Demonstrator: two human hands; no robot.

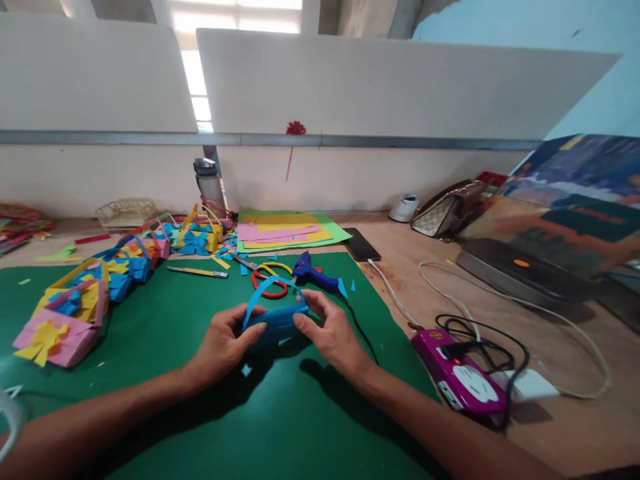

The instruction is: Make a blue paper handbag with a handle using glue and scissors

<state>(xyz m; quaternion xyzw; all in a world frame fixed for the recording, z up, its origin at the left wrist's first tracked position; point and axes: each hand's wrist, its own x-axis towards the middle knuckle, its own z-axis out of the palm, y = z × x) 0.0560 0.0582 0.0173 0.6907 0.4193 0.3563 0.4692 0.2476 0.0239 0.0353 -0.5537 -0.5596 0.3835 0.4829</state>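
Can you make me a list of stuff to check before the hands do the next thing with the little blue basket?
1. Left hand on the blue paper basket: ok, holding its left end.
2. Right hand on it: ok, holding its right end.
3. Handle firmly stuck at both ends: cannot tell; it arches over the top, but the hands partly hide its ends.
4. Paper flower on the side we see: not ok, none shows there.
5. Glue gun nearby: ok, lying just beyond the basket. Hot or cold: cannot tell.
6. Scissors pointing away from the hands: ok, blades toward the far side.
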